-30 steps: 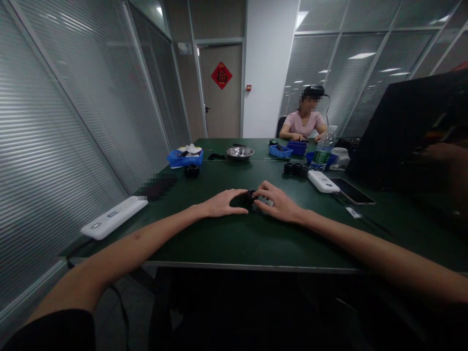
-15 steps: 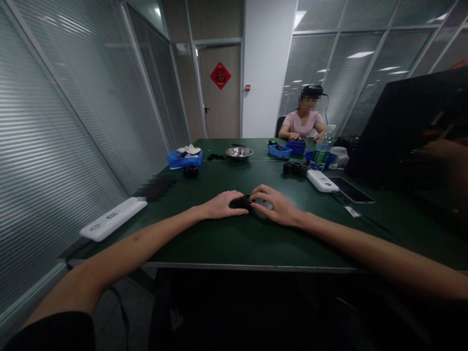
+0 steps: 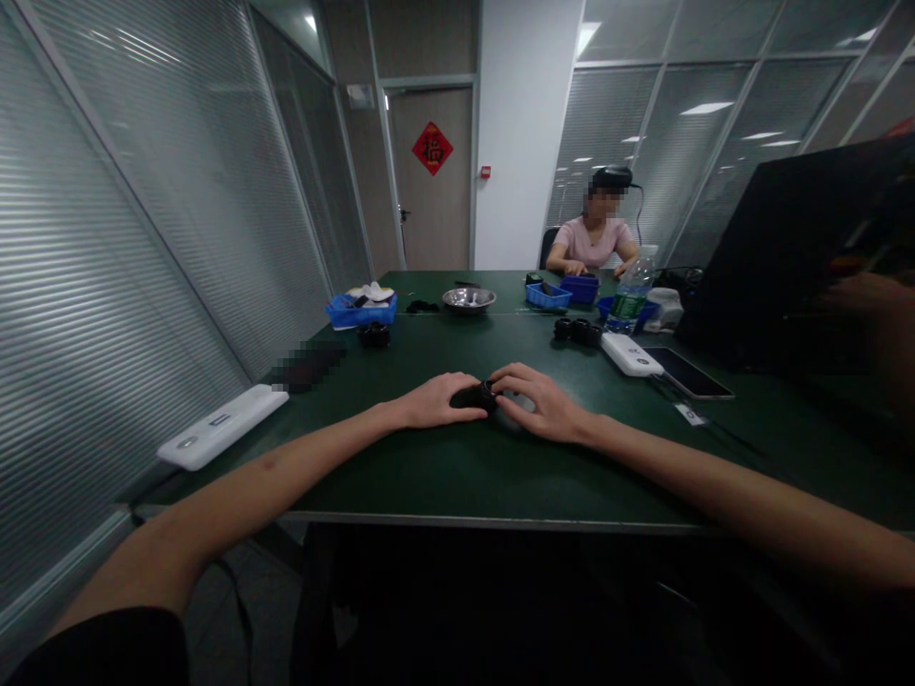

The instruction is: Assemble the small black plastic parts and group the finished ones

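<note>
Black piece (image 3: 468, 395), one: short, dark, rounded, with a glossy ring at its right end; the remainder was covered by fingers. It lay midway along the counter's near edge, set back from it. Left hand (image 3: 433, 400): grip closed around the piece. Right hand (image 3: 543, 405): fingertips at the ringed end; whether they pinched it could not be told.

Containers, toward the counter's far edge: steel bowl (image 3: 469, 312), holding small pale items; blue basket (image 3: 382, 315), near the left edge, heaped with white and dark items; light-blue basket (image 3: 550, 299), right of the bowl, a dark item inside; dark-blue box (image 3: 582, 294), beside it, contents unclear. Clear bottle (image 3: 629, 295), green label, upright, right of these.

Counter (image 3: 429, 481): dark green, with a pale near edge. White case (image 3: 223, 429) at its left edge; tablet (image 3: 690, 372) toward its right.

Room: co-worker (image 3: 592, 243) in a pink top, seated beyond the far edge; wooden door (image 3: 436, 214) bearing a red diamond sign (image 3: 433, 148); glass partitions (image 3: 178, 191) with blinds.
</note>
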Demonstrator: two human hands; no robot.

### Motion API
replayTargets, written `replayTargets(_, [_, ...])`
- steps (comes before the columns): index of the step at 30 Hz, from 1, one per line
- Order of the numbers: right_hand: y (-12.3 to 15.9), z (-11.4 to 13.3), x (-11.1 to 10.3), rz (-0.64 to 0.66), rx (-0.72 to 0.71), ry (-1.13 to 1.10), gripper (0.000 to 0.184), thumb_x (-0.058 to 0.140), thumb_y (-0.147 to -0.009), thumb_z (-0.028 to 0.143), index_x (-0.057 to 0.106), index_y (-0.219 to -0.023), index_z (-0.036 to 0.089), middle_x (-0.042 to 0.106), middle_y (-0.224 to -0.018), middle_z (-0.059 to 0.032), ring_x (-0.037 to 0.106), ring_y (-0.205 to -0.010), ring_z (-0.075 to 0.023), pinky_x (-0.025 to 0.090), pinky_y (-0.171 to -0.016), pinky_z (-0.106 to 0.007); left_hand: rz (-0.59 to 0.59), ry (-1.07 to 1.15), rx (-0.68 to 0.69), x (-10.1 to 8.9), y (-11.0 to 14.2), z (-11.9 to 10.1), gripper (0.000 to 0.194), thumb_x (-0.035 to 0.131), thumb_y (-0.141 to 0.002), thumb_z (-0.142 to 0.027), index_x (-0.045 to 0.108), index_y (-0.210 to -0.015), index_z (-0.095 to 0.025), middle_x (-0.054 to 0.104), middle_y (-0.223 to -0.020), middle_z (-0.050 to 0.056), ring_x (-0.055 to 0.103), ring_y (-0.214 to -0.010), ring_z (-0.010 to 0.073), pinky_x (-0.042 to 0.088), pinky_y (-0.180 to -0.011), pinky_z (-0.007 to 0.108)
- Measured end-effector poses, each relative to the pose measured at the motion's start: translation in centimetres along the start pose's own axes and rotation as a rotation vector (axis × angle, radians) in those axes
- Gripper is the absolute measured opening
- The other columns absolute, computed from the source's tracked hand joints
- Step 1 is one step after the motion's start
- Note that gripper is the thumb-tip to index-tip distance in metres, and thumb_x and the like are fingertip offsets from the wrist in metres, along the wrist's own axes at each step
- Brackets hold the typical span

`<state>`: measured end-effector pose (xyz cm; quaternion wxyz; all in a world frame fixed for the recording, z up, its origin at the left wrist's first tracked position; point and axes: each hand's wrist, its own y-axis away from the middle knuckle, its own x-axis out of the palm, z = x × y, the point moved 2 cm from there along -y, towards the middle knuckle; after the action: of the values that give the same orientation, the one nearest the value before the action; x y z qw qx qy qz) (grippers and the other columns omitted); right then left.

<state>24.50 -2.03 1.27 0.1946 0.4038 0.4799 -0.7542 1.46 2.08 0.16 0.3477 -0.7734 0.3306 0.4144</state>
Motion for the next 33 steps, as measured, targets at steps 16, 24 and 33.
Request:
replayTargets(16, [0.0,0.08,0.05,0.022,0.001,-0.027,0.017,0.055,-0.101,0.028,0.064,-0.114,0.02,0.063,-0.129,-0.0122,0.061,-0.118,-0.0264,0.054,-0.1,-0.048,0.012,0.002,0.009,-0.12,0.06,-0.06,0.05,0.06,-0.095,-0.058,0.062,-0.128,-0.02,0.066,-0.125,0.01,0.062,-0.113,0.0265,0.047,-0.097,0.039])
replayTargets(24, [-0.13,0.33,-0.22,0.004,-0.01,-0.059,0.015,0.056,-0.101,0.029,0.065,-0.111,0.022,0.065,-0.128,-0.0115,0.062,-0.117,-0.0277,0.055,-0.099,-0.051,0.021,-0.004,-0.002,-0.2,-0.02,-0.24,0.051,0.059,-0.095,-0.059,0.061,-0.128,-0.02,0.066,-0.124,0.011,0.062,-0.112,0.0271,0.048,-0.097,0.04])
replayTargets(33, [0.0,0.09,0.05,0.023,-0.005,-0.041,0.015,0.059,-0.101,0.031,0.064,-0.111,0.022,0.063,-0.131,-0.0115,0.06,-0.121,-0.0271,0.054,-0.102,-0.05,0.01,-0.006,0.03,-0.06,-0.02,-0.15,0.049,0.061,-0.095,-0.057,0.062,-0.126,-0.018,0.067,-0.123,0.011,0.062,-0.111,0.0265,0.047,-0.097,0.039])
